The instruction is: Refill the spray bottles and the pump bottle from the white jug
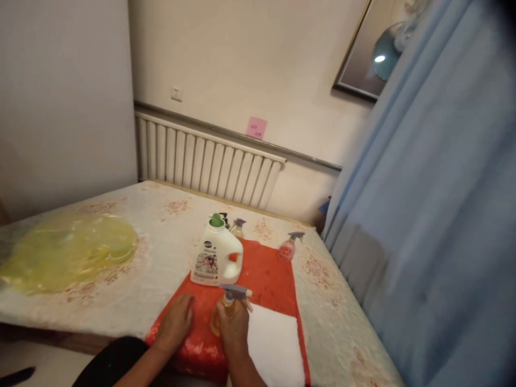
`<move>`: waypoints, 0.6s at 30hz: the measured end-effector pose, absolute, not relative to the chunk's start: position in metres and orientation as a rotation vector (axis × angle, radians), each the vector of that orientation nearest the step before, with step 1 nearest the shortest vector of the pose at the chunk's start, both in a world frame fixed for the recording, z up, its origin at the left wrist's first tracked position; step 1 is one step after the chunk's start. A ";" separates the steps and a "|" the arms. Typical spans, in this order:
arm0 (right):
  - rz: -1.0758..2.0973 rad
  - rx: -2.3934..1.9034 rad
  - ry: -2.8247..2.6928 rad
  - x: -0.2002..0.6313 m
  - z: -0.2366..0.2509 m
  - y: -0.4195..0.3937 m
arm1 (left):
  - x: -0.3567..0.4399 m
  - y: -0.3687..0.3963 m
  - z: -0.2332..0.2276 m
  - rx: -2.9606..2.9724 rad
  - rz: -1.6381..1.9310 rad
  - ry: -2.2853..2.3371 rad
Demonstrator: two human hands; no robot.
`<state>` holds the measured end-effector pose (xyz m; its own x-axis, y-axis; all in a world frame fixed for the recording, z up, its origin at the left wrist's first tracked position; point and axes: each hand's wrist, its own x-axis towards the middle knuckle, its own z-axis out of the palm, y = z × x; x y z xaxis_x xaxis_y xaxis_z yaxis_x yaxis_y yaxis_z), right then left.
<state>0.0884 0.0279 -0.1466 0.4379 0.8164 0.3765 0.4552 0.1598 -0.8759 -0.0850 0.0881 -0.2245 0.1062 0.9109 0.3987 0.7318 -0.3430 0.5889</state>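
Big floral-covered table, with red plastic spread on top, probably to keep drips off the cloth. White towel lies on its near right, likely for easy reach. The white jug stands upright just beyond the hands, probably for stability. Right hand is clamped round the amber spray bottle below its trigger, seemingly steadying it; left hand rests over the plastic, can't tell if it's gripping.
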 end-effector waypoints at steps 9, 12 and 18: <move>0.369 -1.503 -1.084 0.119 -0.134 0.038 | -0.091 0.103 -0.231 2.320 0.949 1.584; 0.395 -1.511 -1.039 0.149 -0.128 0.046 | -0.093 0.107 -0.239 2.382 0.905 1.592; 0.366 -1.552 -0.988 0.231 -0.120 0.071 | -0.100 0.120 -0.271 2.381 0.847 1.681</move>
<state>0.2310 0.0708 -0.1196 0.5900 0.7527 0.2922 0.3803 0.0602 -0.9229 -0.1005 0.1203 -0.2707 0.2330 0.8961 0.3778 0.8366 -0.3827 0.3919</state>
